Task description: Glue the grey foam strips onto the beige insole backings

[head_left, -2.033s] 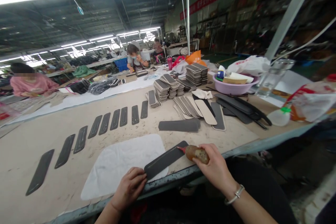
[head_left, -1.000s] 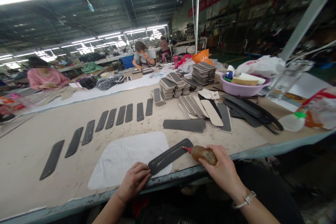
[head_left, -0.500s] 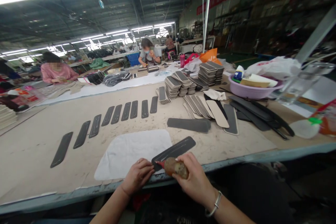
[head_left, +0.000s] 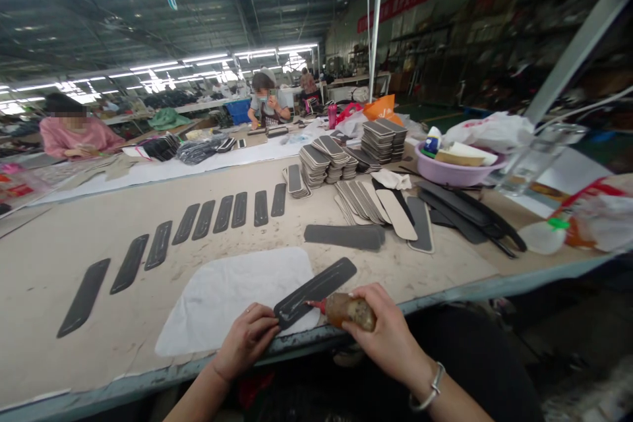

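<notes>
- Factory hall, long worktable (head_left: 435, 264) under strip lights; other people seated at tables farther back.
- Item in hand: one dark strip (head_left: 315, 291), lying slantwise at the near edge, its near end over a white cloth (head_left: 232, 297).
- Left hand (head_left: 246, 341): fingertips pressed together on the strip's near end, pinning it flat.
- Right hand (head_left: 383, 333): closed around a brown glue bottle (head_left: 350, 310); its red nozzle touches the strip near the lower end.
- Done, as judged: a row of nine like strips (head_left: 198, 231) laid out singly across the table's left half, apparently already treated and set apart.
- In progress, as judged: the held strip shows a shiny line along its length; whether the bead is complete cannot be told.
- Left, as judged: one grey strip (head_left: 343, 236) lying just beyond, fanned pieces (head_left: 376, 204) and stacks of pieces (head_left: 346, 151) behind it, seemingly untouched.
- Also present: lilac basin (head_left: 452, 173), black straps (head_left: 469, 211), plastic bags (head_left: 489, 128) at right.
</notes>
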`<control>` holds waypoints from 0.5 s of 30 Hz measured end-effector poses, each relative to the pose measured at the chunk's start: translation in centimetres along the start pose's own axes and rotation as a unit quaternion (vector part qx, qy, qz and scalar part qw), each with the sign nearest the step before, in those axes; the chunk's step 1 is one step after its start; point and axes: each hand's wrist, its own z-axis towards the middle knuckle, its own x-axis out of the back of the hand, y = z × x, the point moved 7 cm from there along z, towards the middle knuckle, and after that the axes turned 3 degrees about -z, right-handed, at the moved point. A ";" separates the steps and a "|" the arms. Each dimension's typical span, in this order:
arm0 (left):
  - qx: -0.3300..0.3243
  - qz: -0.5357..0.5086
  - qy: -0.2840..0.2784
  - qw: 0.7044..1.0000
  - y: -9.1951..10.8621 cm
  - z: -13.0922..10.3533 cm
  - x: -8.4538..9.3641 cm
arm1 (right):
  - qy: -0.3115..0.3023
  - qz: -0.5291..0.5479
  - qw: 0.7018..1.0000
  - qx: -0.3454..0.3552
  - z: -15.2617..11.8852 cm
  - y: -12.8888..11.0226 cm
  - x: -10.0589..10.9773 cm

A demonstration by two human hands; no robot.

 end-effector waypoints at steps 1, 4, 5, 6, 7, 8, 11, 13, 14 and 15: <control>0.001 -0.003 0.003 1.000 -0.1 0.0 0.0 | 0.020 -0.012 1.000 -0.001 0.2 0.7 0.9; 0.004 -0.007 0.008 1.000 -0.4 0.0 -0.2 | 0.084 -0.061 0.995 -0.013 0.7 2.9 3.3; 0.005 -0.006 0.007 1.000 -0.5 0.0 -0.2 | 0.104 -0.076 0.992 -0.016 0.8 3.6 4.0; 0.007 -0.004 0.006 1.000 -0.5 0.1 -0.3 | 0.121 -0.090 0.988 -0.019 1.0 4.1 4.5; 0.009 -0.002 0.004 1.000 -0.6 0.1 -0.3 | 0.137 -0.101 0.985 -0.020 1.1 4.6 4.9; 0.011 0.000 0.004 1.000 -0.6 0.2 -0.4 | 0.151 -0.109 0.982 -0.022 1.3 5.1 5.2; 0.010 0.003 0.007 1.000 -0.7 0.2 -0.4 | 0.169 -0.122 0.978 -0.030 1.8 5.8 5.1; 0.005 0.004 0.011 1.000 -0.7 0.1 -0.4 | 0.168 -0.127 0.977 -0.033 2.1 6.0 4.9; 0.001 0.005 0.012 1.000 -0.7 0.1 -0.4 | 0.169 -0.130 0.976 -0.034 2.2 6.0 4.8; -0.003 0.006 0.013 1.000 -0.7 0.1 -0.4 | 0.170 -0.133 0.976 -0.035 2.3 6.0 4.7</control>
